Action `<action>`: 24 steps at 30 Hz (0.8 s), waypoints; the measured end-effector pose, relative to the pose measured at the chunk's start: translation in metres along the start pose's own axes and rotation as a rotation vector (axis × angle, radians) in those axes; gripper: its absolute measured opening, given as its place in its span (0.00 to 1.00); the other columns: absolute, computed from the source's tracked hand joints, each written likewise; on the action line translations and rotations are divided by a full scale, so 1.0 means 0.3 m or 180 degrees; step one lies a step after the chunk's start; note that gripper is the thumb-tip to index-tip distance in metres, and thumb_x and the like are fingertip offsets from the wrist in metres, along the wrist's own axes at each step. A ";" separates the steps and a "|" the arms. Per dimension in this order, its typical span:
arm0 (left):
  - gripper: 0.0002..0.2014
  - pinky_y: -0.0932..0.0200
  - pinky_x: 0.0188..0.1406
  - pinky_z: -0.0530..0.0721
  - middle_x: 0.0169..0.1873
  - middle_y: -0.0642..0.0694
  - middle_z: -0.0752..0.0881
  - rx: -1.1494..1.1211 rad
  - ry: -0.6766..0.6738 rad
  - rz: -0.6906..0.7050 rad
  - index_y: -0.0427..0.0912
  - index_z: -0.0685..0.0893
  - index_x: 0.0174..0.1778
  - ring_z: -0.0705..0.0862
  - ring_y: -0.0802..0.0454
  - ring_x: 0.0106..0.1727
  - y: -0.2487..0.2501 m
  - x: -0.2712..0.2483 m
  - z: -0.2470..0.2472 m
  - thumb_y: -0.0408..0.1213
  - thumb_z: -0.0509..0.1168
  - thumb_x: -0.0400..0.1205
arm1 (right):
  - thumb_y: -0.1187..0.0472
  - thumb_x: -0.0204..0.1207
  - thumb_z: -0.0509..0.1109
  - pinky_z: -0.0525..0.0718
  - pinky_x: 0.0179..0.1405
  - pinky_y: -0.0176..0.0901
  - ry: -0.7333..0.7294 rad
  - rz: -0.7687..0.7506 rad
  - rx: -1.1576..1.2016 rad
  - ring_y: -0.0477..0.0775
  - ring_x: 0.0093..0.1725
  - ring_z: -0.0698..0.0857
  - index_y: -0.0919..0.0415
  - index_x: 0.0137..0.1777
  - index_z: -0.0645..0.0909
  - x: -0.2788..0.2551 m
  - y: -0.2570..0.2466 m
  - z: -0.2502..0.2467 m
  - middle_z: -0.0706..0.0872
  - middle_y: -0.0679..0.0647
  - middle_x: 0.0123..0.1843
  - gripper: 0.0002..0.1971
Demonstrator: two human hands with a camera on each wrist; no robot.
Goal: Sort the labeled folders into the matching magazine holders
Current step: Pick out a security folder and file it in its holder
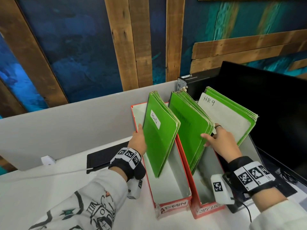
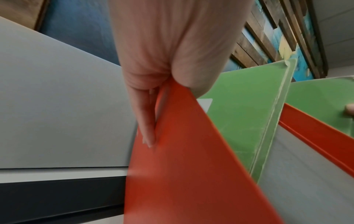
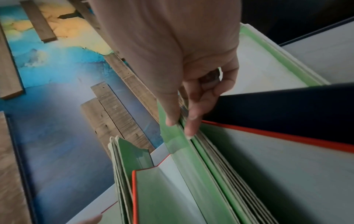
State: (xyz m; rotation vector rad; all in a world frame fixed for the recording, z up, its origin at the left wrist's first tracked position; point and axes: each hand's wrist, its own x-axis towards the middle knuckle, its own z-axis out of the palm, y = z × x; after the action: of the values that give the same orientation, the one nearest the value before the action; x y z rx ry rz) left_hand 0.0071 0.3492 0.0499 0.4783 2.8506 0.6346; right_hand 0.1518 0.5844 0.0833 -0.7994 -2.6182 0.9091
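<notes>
Three magazine holders stand side by side, each with several green folders leaning back in it. The red ADMIN holder [image 1: 172, 204] keeps the ADMIN folders [image 1: 159, 140]. My left hand [image 1: 138, 140] pinches its left wall [image 2: 182, 166], thumb inside and fingers [image 2: 147, 128] outside. The middle red holder [image 1: 207, 211] has an unclear label. My right hand [image 1: 221, 141] pinches the near edge of its folder stack [image 1: 187, 127], thumb in front and fingers behind, also shown in the right wrist view [image 3: 180, 127]. The HR folders [image 1: 232, 113], with a pale one marked HR 9 in front, stand in a dark holder [image 3: 287, 109].
A black monitor [image 1: 274, 113] stands close on the right, behind the HR holder. A grey partition [image 1: 66, 123] runs along the back of the white desk. A black notebook [image 1: 103, 156] and a white plug with its cable [image 1: 48, 160] lie left of the holders.
</notes>
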 end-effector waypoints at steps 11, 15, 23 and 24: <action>0.40 0.43 0.65 0.78 0.70 0.29 0.69 -0.0024 0.0037 0.0012 0.40 0.42 0.83 0.79 0.32 0.64 -0.007 0.000 -0.001 0.22 0.56 0.79 | 0.55 0.76 0.72 0.79 0.41 0.44 -0.0161 -0.0208 -0.0089 0.52 0.40 0.84 0.65 0.75 0.61 -0.019 -0.007 0.013 0.91 0.51 0.38 0.33; 0.39 0.43 0.65 0.77 0.70 0.29 0.69 -0.0011 0.0036 0.0021 0.40 0.42 0.82 0.78 0.32 0.65 -0.009 0.001 -0.001 0.23 0.57 0.79 | 0.52 0.76 0.71 0.84 0.41 0.50 -0.0122 -0.0309 -0.0243 0.56 0.40 0.86 0.64 0.73 0.60 -0.019 0.015 0.015 0.90 0.53 0.40 0.32; 0.39 0.43 0.64 0.76 0.68 0.28 0.70 0.0018 0.0032 0.0048 0.40 0.43 0.83 0.77 0.30 0.65 -0.021 0.001 -0.004 0.22 0.57 0.79 | 0.46 0.75 0.68 0.79 0.55 0.53 0.1353 -0.0310 0.0600 0.58 0.58 0.76 0.59 0.61 0.72 -0.031 0.093 -0.047 0.72 0.60 0.65 0.22; 0.39 0.43 0.64 0.76 0.68 0.28 0.70 0.0010 0.0033 0.0052 0.40 0.44 0.83 0.77 0.30 0.65 -0.023 0.002 -0.004 0.22 0.57 0.79 | 0.48 0.76 0.68 0.78 0.57 0.55 0.1597 -0.0213 0.0787 0.61 0.61 0.74 0.60 0.62 0.71 -0.029 0.111 -0.054 0.68 0.62 0.67 0.21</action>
State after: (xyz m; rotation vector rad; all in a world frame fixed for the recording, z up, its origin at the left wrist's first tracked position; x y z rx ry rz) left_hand 0.0043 0.3431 0.0478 0.5007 2.8607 0.6375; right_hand 0.1793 0.6092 0.0742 -0.7525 -2.0435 0.8587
